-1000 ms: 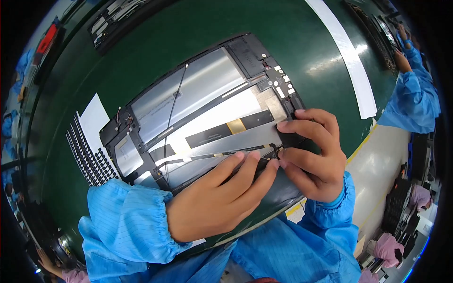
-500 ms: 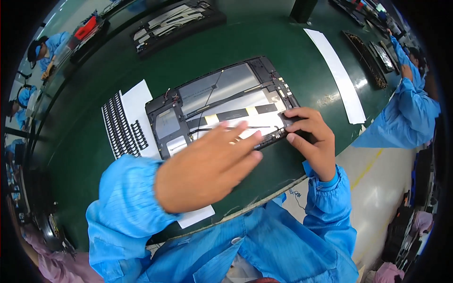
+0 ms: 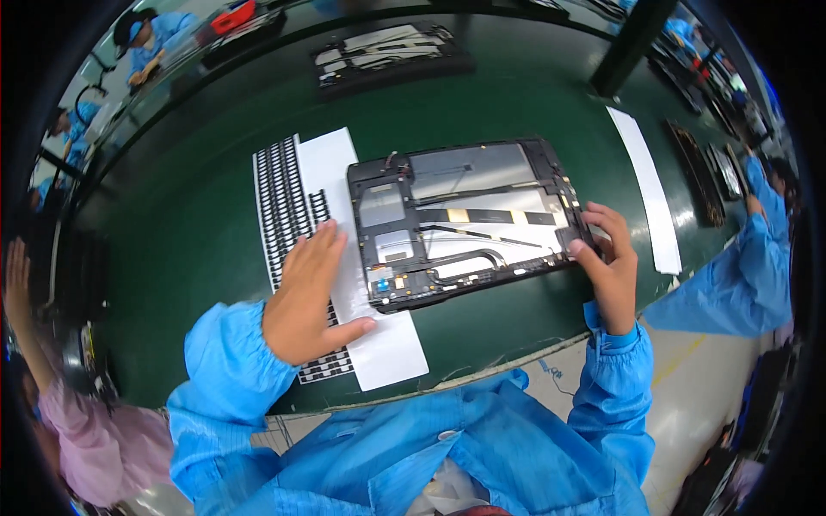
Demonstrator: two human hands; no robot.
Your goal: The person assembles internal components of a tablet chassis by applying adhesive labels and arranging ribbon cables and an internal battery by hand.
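An opened tablet (image 3: 473, 175) lies on the green table with its inside up, showing silver battery panels, black ribbon cables and yellow tape pieces. My right hand (image 3: 616, 271) holds its right edge, thumb on the frame and fingers curled at the side. To the left of the tablet is a white sheet (image 3: 389, 351) carrying rows of small black adhesive pieces (image 3: 280, 185). My left hand (image 3: 303, 297) rests over these rows, palm down, fingers stretched and thumb apart, with nothing visible in it. Part of the sheet is hidden under it.
A second opened device (image 3: 391, 56) lies on a black block at the far side. To the right are a long white strip (image 3: 647, 193) and a dark narrow tray (image 3: 695, 172). A dark post (image 3: 632, 52) rises behind. Co-workers in blue and pink sit around.
My left hand has moved left, off the tablet and onto the sheet of black pieces. My right hand stays at the tablet's right edge. The whole view has shifted.
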